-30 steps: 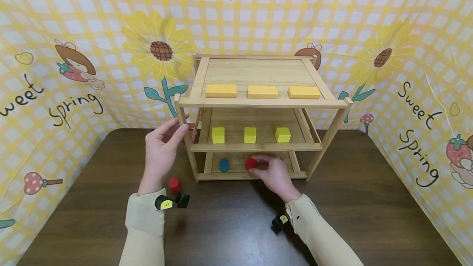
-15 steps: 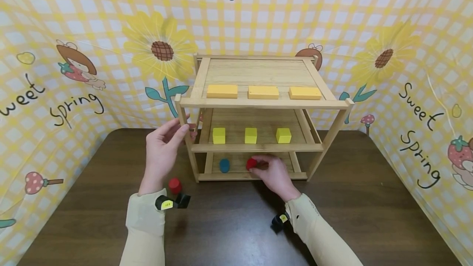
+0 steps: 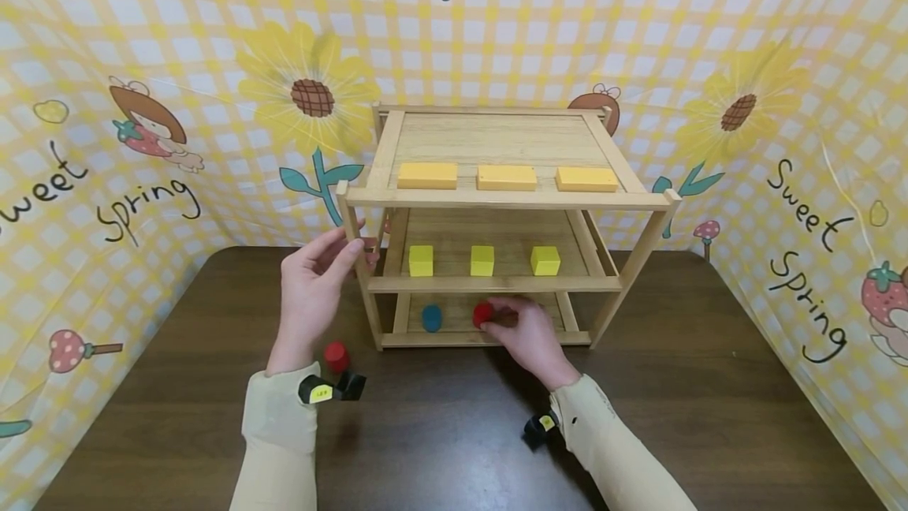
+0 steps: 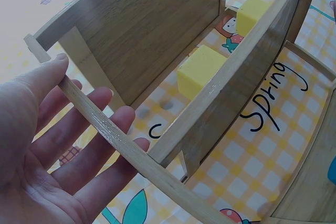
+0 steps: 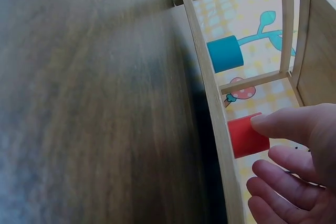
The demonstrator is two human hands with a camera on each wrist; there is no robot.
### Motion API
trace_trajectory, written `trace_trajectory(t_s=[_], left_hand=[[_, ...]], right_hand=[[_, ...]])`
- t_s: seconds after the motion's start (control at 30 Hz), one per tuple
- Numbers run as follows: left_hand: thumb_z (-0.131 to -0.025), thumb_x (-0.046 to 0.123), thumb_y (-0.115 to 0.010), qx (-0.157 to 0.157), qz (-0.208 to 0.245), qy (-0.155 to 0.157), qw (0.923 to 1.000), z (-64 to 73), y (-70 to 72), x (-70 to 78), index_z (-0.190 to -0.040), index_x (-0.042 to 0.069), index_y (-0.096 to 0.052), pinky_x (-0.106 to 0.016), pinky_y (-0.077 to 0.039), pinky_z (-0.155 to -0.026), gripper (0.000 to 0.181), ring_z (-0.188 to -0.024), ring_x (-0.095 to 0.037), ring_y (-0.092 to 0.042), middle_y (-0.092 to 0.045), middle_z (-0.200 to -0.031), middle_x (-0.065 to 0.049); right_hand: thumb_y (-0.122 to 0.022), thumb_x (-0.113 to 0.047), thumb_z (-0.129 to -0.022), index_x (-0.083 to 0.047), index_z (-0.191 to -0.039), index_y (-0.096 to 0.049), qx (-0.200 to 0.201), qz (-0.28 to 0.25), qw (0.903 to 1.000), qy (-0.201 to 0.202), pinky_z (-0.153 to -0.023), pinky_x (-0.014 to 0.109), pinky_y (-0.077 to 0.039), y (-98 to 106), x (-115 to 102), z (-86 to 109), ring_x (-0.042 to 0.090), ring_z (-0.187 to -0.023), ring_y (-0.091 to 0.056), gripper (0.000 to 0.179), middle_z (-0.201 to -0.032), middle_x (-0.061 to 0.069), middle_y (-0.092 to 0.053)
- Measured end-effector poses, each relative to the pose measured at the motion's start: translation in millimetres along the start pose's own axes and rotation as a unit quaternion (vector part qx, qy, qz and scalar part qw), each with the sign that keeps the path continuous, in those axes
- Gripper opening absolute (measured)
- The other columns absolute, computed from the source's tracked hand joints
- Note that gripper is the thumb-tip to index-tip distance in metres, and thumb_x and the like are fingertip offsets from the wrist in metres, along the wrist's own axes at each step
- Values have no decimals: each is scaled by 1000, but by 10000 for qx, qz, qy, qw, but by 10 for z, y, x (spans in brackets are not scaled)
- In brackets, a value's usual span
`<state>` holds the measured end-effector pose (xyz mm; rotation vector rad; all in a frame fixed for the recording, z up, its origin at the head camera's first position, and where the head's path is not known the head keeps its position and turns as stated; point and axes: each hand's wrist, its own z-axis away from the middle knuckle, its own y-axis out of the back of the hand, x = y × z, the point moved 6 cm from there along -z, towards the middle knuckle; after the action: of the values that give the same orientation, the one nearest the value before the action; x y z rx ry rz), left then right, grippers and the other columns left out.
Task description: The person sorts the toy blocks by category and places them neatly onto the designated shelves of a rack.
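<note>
My right hand [image 3: 529, 337] reaches into the bottom shelf and pinches a red cylinder block [image 3: 483, 315] between thumb and fingers. In the right wrist view, the thumb [image 5: 273, 124] lies on the red block's side, which stands just behind the front rail. A blue cylinder block [image 3: 431, 318] stands to its left on that same shelf. My left hand [image 3: 312, 282] holds the front left post of the wooden shelf rack [image 3: 496, 198]. Its thumb [image 4: 50, 72] rests against the post in the left wrist view, while the other fingers lie behind.
A second red cylinder block [image 3: 336, 356] stands on the dark table [image 3: 426, 432], beside the left wrist. Three yellow cubes [image 3: 482, 261] line the middle shelf. Three orange-yellow rectangular blocks [image 3: 507, 177] lie along the top shelf. A checked cloth [image 3: 496, 38] hangs behind the rack.
</note>
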<state>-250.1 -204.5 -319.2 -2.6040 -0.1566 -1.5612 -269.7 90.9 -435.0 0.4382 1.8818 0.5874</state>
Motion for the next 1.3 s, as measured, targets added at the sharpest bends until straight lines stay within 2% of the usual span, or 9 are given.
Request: trace_trajectory(t_s=[0.2, 0.3, 0.43, 0.63, 0.83, 0.9, 1.03, 1.1, 1.3], left_hand=[[-100, 15, -68, -32, -34, -19, 10000, 2, -1, 2, -127, 0, -70, -28, -60, -74, 31, -88, -29, -75, -73, -107, -23], [-100, 15, -68, -51, -69, -19, 10000, 1, -5, 5, -127, 1, -70, -28, -59, -74, 30, -87, -25, -75, -72, -108, -26], [-101, 15, -68, -54, -102, -22, 9999, 3, -5, 7, -128, 2, -70, -28, -59, -73, 30, -85, -18, -75, -71, -108, -27], [-101, 15, -68, -58, -31, -16, 10000, 3, -5, 7, -128, 0, -70, -28, -60, -74, 31, -86, -20, -75, -71, -108, -27], [-100, 17, -68, -31, -109, -15, 9999, 2, 0, 7, -127, 2, -71, -28, -59, -73, 31, -87, -24, -75, -74, -106, -19], [-100, 16, -68, -41, -62, -27, 10000, -1, -1, 8, -127, 1, -70, -28, -60, -73, 31, -87, -25, -75, -74, -106, -20], [-100, 15, -68, -58, 24, -57, 10000, -4, 1, 2, -127, 0, -70, -29, -60, -73, 31, -88, -28, -75, -72, -107, -26], [-100, 14, -68, -61, 20, -79, 9999, -3, 5, -3, -127, -1, -70, -29, -60, -74, 31, -87, -29, -75, -71, -107, -27], [-100, 12, -67, -91, 129, -105, 9998, -2, 4, -8, -127, -2, -69, -30, -60, -75, 30, -86, -28, -74, -72, -106, -25]], right_hand=[[-85, -14, -84, -4, -122, -73, 47, 51, 10000, -38, -86, 42, -57, 74, -6, 74, 25, -100, -70, 41, -110, 7, -72], [-85, -16, -85, -5, -122, -73, 27, 92, 9999, -51, -89, 44, -56, 117, -15, 133, 25, -105, -68, 41, -113, 6, -73], [-84, -21, -86, -8, -123, -74, -25, 163, 9998, 59, -91, 45, -54, 184, -37, 227, 22, -109, -67, 41, -115, 4, -73], [-85, -27, -87, -10, -122, -74, 54, 168, 9994, 282, -90, 49, -54, 352, -121, 357, 21, -110, -66, 41, -116, 3, -73], [-86, -24, -85, -11, -119, -75, 454, 181, 9966, 656, -88, 50, -55, 607, -289, 458, 22, -107, -68, 38, -114, 4, -73], [-86, -22, -85, -13, -120, -74, 588, 146, 9956, 712, -89, 50, -55, 701, -345, 481, 21, -107, -67, 38, -114, 2, -73], [-85, -21, -86, -19, -121, -74, 898, 212, 9928, 759, -89, 41, -54, 901, -456, 511, 14, -108, -66, 36, -116, -7, -71], [-85, -20, -86, -19, -121, -74, 1086, 232, 9903, 830, -89, 35, -53, 1003, -520, 523, 12, -108, -65, 36, -117, -7, -71], [-86, -11, -85, -14, -120, -75, 1696, 121, 9791, 1112, -92, 22, -47, 1301, -704, 569, 17, -103, -67, 37, -114, -5, -72]])
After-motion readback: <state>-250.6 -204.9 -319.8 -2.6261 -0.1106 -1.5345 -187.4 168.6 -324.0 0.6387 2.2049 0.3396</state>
